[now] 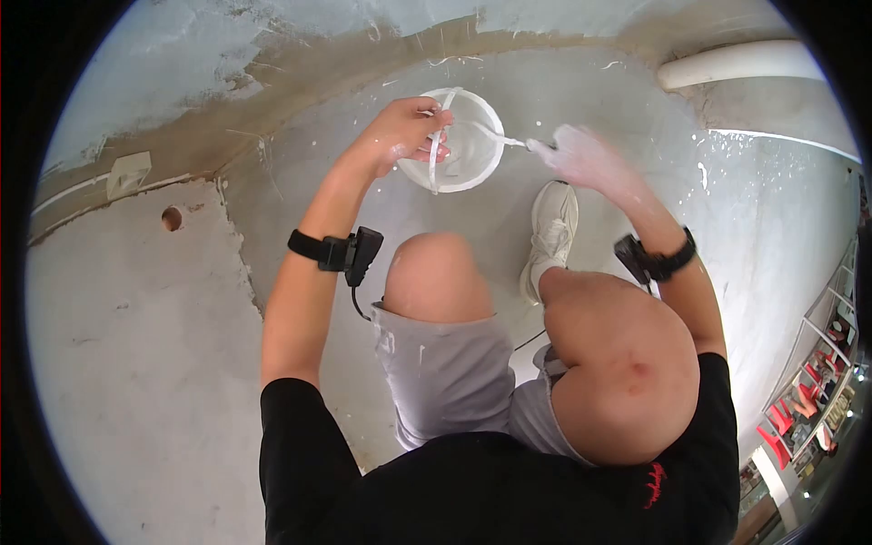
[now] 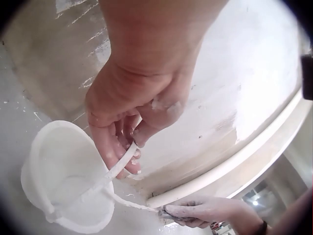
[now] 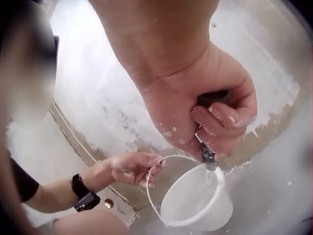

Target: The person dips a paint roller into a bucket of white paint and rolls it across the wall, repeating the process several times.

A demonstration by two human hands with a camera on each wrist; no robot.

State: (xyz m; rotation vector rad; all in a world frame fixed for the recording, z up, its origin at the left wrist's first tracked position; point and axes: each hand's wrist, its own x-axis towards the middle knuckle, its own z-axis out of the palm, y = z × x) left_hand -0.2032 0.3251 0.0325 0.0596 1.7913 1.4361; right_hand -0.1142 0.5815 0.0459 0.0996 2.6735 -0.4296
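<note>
1. Head view: white bucket (image 1: 477, 182) sits on floor (image 1: 136, 363), nr its far edge by wall.
2. L hand (image 1: 404, 132): fingers curled round thin bucket handle (image 1: 437, 159), gripping it.
3. R hand (image 1: 581, 154): fist clenched on dark-handled tool (image 3: 209, 156); blade tip inside bucket, in white mix (image 3: 195, 200).
4. Shoe (image 1: 549, 232) nr bucket, on R hand's side.

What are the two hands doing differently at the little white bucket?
The left hand pinches the thin handle of the bucket; the right hand grips a dark-handled tool that reaches into it. The right hand looks smeared white all over; the left hand shows only a few white flecks. Both are bare.
</note>
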